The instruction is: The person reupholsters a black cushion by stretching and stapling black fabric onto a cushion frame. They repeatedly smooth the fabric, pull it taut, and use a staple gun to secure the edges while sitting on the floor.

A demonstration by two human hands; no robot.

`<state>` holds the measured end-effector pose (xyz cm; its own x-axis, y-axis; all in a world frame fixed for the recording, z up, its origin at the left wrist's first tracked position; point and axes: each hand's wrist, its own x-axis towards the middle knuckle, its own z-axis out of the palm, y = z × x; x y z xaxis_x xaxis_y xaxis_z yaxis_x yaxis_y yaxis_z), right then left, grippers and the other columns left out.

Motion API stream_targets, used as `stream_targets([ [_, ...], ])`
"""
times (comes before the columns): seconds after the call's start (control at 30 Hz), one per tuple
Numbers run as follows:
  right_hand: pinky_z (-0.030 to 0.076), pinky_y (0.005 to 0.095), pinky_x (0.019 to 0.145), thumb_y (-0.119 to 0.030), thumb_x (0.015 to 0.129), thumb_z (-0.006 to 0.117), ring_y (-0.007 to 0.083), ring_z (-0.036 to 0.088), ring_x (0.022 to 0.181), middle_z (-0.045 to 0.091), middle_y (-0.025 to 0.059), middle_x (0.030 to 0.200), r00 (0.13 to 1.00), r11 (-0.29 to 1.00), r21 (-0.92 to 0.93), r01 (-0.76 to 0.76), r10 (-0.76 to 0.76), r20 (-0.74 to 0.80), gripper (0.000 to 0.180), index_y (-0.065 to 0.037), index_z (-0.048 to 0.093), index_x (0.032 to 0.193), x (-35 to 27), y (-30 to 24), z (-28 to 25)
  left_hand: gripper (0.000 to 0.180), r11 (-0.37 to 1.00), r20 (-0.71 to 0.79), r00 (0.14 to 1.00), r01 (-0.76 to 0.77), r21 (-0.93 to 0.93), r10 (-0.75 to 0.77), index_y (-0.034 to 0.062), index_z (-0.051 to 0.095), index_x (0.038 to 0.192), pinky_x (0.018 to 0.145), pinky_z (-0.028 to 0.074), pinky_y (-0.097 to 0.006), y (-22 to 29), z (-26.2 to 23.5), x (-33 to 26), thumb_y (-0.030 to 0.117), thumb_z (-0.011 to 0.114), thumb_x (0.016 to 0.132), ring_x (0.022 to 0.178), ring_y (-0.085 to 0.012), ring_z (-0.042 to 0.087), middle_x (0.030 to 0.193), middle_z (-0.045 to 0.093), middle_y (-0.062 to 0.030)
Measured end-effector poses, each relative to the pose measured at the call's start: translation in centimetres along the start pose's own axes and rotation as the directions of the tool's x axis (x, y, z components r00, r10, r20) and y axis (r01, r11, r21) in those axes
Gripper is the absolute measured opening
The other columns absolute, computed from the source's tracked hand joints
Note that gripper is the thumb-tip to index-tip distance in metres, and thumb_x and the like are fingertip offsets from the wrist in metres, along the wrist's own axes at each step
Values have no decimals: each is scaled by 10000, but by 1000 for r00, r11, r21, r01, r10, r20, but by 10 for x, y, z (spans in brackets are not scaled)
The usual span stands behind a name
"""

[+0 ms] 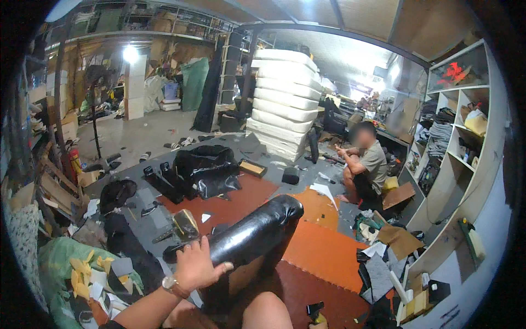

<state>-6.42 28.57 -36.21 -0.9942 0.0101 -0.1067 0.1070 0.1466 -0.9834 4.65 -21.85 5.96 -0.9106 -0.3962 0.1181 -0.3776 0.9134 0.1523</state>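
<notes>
Across my lap lies a long black upholstered piece [252, 227], glossy on top, with a bare tan board side facing down; it slants up to the right. My left hand [197, 266], wearing a wristwatch [171, 283], grips its left end with the thumb spread along the near side. At the lower edge, only a sliver of my right hand [319, 325] shows, closed around a small tool with a black head [314, 309] and a yellowish part. The tool is apart from the upholstered piece, and its exact kind is unclear.
Orange and brown floor mats [323, 252] lie ahead. A black upholstered bundle [205, 164] sits beyond. White foam blocks [285, 104] are stacked high. A person [367, 164] crouches at right by shelves [449, 148]. Scraps [389, 263] and a green sack [60, 268] flank me.
</notes>
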Motion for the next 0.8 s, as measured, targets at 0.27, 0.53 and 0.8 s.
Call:
stream_targets([
  [0.27, 567, 440, 1013, -501, 934, 751, 363, 738, 1161, 770, 208, 1225, 956, 832, -470, 294, -264, 130, 546, -44, 783, 1230, 37, -182, 105, 1200, 998, 70, 997, -46, 34, 44, -69, 383, 1560, 1035, 526, -532, 76, 0, 17, 674, 875, 756, 1272, -409, 631, 1363, 627, -236],
  [0.53, 598, 433, 861, -359, 1131, 549, 289, 696, 1076, 709, 104, 1262, 945, 658, 695, -290, 80, 318, 370, -99, 665, 1367, 11, -333, 205, 1262, 961, -98, 959, -273, -46, 267, -66, 385, 1588, 971, 505, -514, 42, 8, -63, 717, 864, 722, 1146, -407, 633, 1306, 612, -225],
  [0.8, 405, 565, 1201, -543, 1050, 645, 330, 606, 1321, 689, 65, 1418, 948, 168, 936, -309, -25, 317, 547, -123, 669, 1400, -18, -332, 179, 1248, 831, 3, 837, -543, -121, 547, 24, 429, 1599, 1009, 526, -510, 19, -11, -21, 718, 891, 671, 1237, -418, 643, 1365, 634, -230],
])
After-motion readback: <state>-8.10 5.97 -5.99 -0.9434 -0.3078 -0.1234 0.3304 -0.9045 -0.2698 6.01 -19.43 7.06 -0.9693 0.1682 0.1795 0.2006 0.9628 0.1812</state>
